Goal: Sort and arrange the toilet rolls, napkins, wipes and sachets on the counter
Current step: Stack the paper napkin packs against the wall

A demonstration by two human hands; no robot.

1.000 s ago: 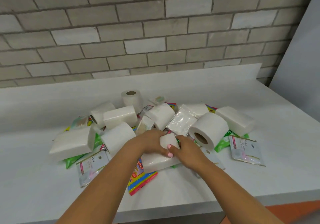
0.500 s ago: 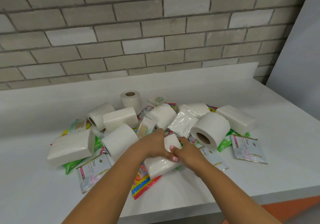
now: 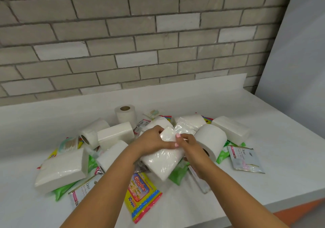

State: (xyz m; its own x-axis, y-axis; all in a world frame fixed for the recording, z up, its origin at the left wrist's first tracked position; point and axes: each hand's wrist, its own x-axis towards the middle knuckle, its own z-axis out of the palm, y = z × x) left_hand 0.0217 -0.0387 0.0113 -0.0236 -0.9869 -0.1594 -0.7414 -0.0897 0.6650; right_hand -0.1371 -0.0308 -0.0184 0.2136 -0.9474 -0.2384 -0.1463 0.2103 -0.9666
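Nearest us on the white counter point(image 3: 184, 208) lies the yellow wipes pack point(image 3: 140, 192) with its red and blue border, flat and face up between our forearms. To its left a Dove sachet point(image 3: 82, 191) pokes out from under our left arm, beside a green wipes pack point(image 3: 61, 190) half buried under a large wrapped napkin pack point(image 3: 61, 169).

Just beyond, our left hand point(image 3: 151, 141) and right hand point(image 3: 191, 148) meet over the plastic-wrapped napkin pack point(image 3: 161, 160), which sits tilted in the middle of the pile. The left fingers curl round its far upper edge with the thumb laid across its top; the right fingers are curled over its right side, thumb tip on the wrapper.

Touching the right wrist, a toilet roll on its side point(image 3: 211, 139) shows its core toward us. Right of it another Dove sachet point(image 3: 244, 159) lies flat over a green pack, with a napkin block point(image 3: 230, 131) behind.

Farther back, a napkin block point(image 3: 115, 134) and a lying roll point(image 3: 93, 131) sit left of centre. An upright toilet roll point(image 3: 125, 115) stands at the back, near the brick wall point(image 3: 140, 42).
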